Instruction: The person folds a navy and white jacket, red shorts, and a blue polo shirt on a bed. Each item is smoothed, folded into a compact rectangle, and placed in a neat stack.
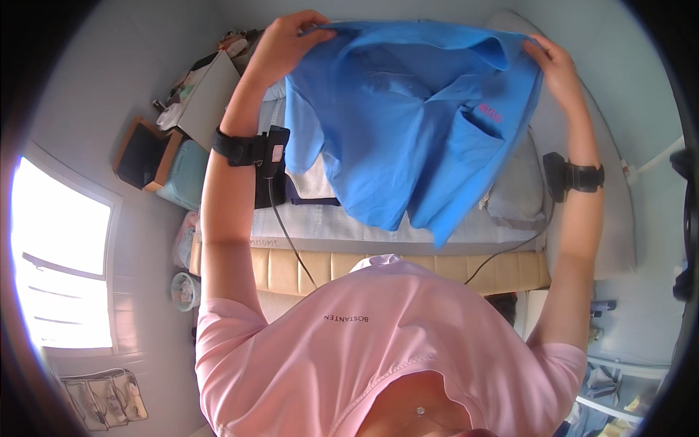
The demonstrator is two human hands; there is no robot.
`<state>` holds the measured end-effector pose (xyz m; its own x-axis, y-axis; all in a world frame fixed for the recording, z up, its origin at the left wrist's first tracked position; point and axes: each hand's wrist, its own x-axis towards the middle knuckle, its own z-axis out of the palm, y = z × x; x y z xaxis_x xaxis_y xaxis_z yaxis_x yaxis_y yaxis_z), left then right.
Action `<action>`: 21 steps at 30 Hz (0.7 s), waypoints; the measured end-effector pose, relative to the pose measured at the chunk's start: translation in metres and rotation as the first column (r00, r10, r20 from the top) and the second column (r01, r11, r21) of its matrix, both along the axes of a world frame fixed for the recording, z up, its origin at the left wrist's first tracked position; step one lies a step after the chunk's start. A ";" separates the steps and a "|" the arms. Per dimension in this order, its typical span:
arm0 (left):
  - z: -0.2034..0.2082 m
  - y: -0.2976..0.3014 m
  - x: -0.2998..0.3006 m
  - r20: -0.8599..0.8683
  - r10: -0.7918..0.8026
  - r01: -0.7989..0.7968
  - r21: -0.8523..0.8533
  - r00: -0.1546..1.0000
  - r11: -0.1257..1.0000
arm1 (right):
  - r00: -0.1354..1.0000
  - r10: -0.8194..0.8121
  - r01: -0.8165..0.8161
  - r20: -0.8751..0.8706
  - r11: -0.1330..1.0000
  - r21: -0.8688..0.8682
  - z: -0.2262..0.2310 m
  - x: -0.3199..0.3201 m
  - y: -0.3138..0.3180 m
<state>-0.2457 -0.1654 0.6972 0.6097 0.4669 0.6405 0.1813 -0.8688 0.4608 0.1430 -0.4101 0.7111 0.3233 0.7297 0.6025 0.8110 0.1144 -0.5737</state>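
A blue short-sleeved shirt (386, 138) with a collar and a chest pocket hangs spread between my raised hands, over the bed (298, 226). My left hand (291, 40) pinches its upper left edge. At the upper right, my right hand (550, 62) grips the opposite edge with the fingers partly behind the cloth. The shirt's lower hem dangles loose above the bed's near side. Behind it, a pale folded cloth (313, 180) shows in part, lying over dark fabric (317, 201).
A grey pillow or bag (518, 182) lies on the bed's right side. Left of the bed stand an open cardboard box (142, 154), a teal case (186, 175) and a small bin (186, 291). Cables (287, 237) run from the black bands on my forearms. A bright window (62, 255) is at left.
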 end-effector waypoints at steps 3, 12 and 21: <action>-0.003 -0.006 0.003 -0.100 0.024 -0.015 0.093 0.995 0.996 | 0.988 -0.072 0.090 -0.135 0.987 0.131 -0.005 0.005 -0.001; -0.004 -0.017 0.018 -0.216 0.152 -0.104 0.221 0.964 0.970 | 0.940 -0.097 0.229 -0.326 0.890 0.395 0.013 0.018 0.000; 0.021 -0.031 0.025 -0.082 0.210 -0.183 0.257 0.974 0.949 | 0.903 0.117 0.184 -0.414 0.766 0.616 0.067 0.034 -0.020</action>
<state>-0.2203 -0.1969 0.7185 0.5933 0.4203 0.6865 0.3961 -0.8949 0.2056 0.1770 -0.4302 0.7777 0.6606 0.2157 0.7191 0.5296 0.5451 -0.6499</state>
